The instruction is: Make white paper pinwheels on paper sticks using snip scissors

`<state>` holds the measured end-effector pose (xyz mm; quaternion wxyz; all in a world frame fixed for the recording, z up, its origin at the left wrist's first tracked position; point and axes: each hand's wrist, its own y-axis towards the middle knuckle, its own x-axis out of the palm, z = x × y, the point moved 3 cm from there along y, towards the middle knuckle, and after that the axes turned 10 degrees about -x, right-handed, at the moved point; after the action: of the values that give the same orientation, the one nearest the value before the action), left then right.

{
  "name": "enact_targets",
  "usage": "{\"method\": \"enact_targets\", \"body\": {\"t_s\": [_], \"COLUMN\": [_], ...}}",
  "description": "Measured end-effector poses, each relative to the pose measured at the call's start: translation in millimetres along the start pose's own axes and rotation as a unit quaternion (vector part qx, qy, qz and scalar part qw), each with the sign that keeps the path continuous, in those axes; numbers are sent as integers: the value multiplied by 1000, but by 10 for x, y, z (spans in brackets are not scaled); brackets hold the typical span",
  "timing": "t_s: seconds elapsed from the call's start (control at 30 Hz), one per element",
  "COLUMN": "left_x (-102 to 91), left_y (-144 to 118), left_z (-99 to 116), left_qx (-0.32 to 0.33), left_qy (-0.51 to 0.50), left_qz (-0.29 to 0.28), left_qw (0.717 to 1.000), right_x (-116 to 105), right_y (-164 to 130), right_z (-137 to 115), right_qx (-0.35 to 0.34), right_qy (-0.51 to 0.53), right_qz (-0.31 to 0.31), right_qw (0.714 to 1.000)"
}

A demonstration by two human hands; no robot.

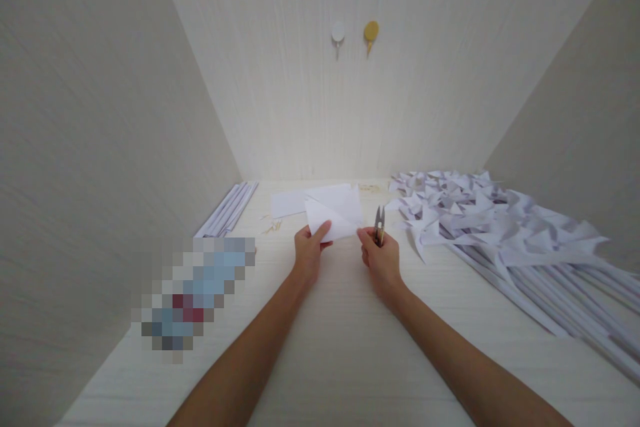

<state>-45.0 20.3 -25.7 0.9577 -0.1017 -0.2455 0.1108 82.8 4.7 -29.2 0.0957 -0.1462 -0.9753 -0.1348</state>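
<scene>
At the middle of the pale counter (340, 347), the left hand (309, 250) pinches the near left corner of a folded white paper sheet (334, 213), thumb on top, while the right hand (383, 257) touches the sheet's near right corner with its fingertips and is closed around a small pair of thread snips (379, 222), whose blades point up toward 12 o'clock and stand slightly parted. The sheet shows a diagonal crease and lies partly lifted over another flat white sheet (287, 202) toward 11 o'clock. At 2 to 4 o'clock a large heap of finished paper pinwheels (480, 220) on long white sticks spreads along the counter, which suggests much of the work is already made. At 10 o'clock a small bundle of bare white sticks (227, 209) lies unused, with a few small yellowish pins (271, 225) beside it, so some pieces appear left to make. The held sheet looks creased but not yet cut. Two round hooks (355, 33) sit on the back wall at 12 o'clock.
</scene>
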Motion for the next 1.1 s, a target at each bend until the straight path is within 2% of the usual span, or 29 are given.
{"method": "enact_targets", "body": {"t_s": [0.1, 0.17, 0.3, 0.4, 0.53, 0.63, 0.7, 1.1], "left_x": [64, 101, 129, 105, 64, 72, 80, 34], "left_y": [-29, -61, -106, -94, -69, -71, -79, -47], "left_z": [-63, -84, -91, -83, -54, -42, -35, -48], "left_qx": [-9, 13, 44, 32, 20, 15, 25, 63], "left_qy": [55, 84, 112, 83, 7, -25, -36, 47], "left_qz": [-67, -106, -125, -83, -16, -15, -16, -4], "left_qw": [996, 991, 985, 993, 1000, 999, 999, 997], "right_x": [-61, -86, -92, -44, 50, 118, 149, 144], "right_y": [49, 86, 109, 62, -31, -84, -107, -108], "right_z": [-40, -77, -103, -60, -9, -21, -30, 10], "right_qx": [9, 0, -4, 22, 35, 0, -13, 18], "right_qy": [57, 84, 117, 104, 6, -64, -77, -51], "right_qz": [65, 87, 103, 65, -46, -122, -148, -139], "right_qw": [996, 993, 988, 992, 998, 990, 986, 989]}}
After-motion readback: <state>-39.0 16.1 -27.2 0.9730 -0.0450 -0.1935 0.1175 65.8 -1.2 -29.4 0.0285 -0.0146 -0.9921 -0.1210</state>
